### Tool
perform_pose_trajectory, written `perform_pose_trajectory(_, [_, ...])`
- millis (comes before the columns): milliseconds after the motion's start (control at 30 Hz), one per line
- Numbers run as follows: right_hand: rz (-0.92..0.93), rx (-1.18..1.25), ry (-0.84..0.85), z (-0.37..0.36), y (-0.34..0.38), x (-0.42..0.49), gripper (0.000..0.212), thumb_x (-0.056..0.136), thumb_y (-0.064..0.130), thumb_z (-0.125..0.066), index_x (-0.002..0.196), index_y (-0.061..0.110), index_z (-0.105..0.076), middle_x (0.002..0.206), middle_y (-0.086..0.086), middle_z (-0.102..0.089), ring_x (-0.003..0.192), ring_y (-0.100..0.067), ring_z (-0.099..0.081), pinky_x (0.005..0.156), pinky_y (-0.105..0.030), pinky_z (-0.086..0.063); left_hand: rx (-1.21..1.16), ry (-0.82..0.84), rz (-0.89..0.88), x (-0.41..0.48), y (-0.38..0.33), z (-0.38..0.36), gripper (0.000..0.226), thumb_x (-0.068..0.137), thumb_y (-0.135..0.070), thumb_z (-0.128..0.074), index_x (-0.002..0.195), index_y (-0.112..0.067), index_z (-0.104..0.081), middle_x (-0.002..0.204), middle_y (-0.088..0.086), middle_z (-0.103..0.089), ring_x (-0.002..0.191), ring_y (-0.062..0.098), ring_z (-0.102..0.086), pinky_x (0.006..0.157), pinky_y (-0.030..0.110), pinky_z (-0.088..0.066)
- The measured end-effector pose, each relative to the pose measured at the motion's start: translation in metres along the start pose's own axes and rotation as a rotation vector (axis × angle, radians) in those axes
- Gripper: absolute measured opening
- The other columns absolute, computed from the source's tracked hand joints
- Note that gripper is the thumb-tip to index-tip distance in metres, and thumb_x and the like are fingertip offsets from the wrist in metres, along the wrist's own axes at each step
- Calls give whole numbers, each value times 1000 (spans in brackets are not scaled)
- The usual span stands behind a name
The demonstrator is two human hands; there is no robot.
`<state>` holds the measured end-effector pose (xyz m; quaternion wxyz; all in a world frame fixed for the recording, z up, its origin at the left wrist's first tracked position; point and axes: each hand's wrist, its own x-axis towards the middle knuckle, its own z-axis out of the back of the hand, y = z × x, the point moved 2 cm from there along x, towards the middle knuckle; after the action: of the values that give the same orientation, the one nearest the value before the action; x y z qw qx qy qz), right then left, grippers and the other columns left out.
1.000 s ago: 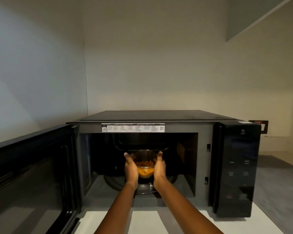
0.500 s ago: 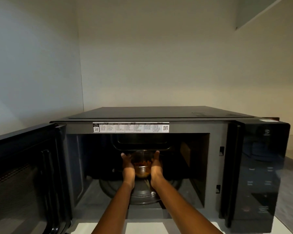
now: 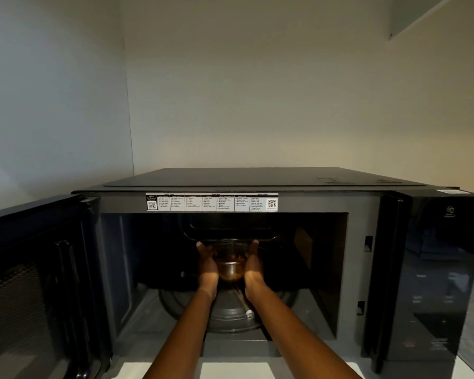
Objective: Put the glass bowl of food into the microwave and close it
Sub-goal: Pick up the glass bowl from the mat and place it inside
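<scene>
Bowl (image 3: 231, 259) deeper in microwave (image 3: 257, 184), apparently.

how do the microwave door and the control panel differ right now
The microwave door is swung open at the left, seen from its inner side; the control panel stays fixed at the right, facing forward. The door's window shows a fine mesh; the panel is smooth, with faint button markings. Both are glossy black.

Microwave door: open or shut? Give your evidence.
Open. The microwave door is swung out to the left, exposing the cavity where both hands hold the glass bowl.
</scene>
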<state>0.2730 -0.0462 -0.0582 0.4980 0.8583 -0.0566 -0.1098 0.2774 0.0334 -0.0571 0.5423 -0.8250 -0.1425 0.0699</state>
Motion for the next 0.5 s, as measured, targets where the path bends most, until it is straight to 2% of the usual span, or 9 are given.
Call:
perform_pose_trajectory(67, [-19, -33, 8, 3, 3, -4, 66, 93, 53, -29, 133, 3, -48, 134, -25, -52, 120, -39, -53, 105, -50, -42, 52, -23, 28, -5, -2, 3, 71, 99, -44, -10, 123, 5, -55, 125, 24, -58, 118, 36, -54, 97, 30, -44])
perform_pose_trajectory(133, [-6, -87, -2, 7, 7, -10, 68, 93, 55, -26, 134, 6, -48, 135, -23, -52, 121, -38, -52, 106, -48, -41, 146, -89, 21, -13, -9, 6, 68, 99, -46, -12, 132, 1, -49, 137, 23, -51, 127, 35, -48, 110, 34, -35])
perform_pose_trajectory(267, [68, -280, -88, 24, 20, -38, 64, 94, 54, -26, 133, 9, -49, 136, -19, -53, 125, -34, -49, 107, -37, -38, 372, -209, -116, -43, -34, 16, 57, 100, -39, -18, 137, -3, -43, 141, 22, -47, 131, 36, -43, 110, 34, -31])
perform_pose_trajectory(333, [99, -437, -120, 33, 28, -57, 64, 95, 52, -26, 132, 5, -48, 134, -20, -52, 125, -35, -48, 104, -37, -37, 478, -217, -155, -61, -43, 21, 54, 100, -38, -21, 134, -4, -46, 137, 25, -50, 128, 39, -46, 108, 38, -35])
perform_pose_trajectory(433, [210, -671, -99, 43, 37, -88, 60, 97, 46, -24, 133, 3, -44, 137, -21, -49, 127, -34, -44, 105, -38, -34, 639, -200, -203, -92, -56, 30, 55, 100, -35, -23, 122, 6, -53, 128, 29, -54, 121, 40, -50, 106, 44, -39])
perform_pose_trajectory(500, [292, -768, -55, 52, 37, -111, 56, 98, 42, -25, 138, 5, -38, 142, -18, -42, 131, -31, -41, 107, -38, -33, 717, -158, -260, -117, -61, 35, 50, 100, -31, -26, 126, 4, -50, 136, 25, -49, 130, 36, -42, 112, 46, -32])
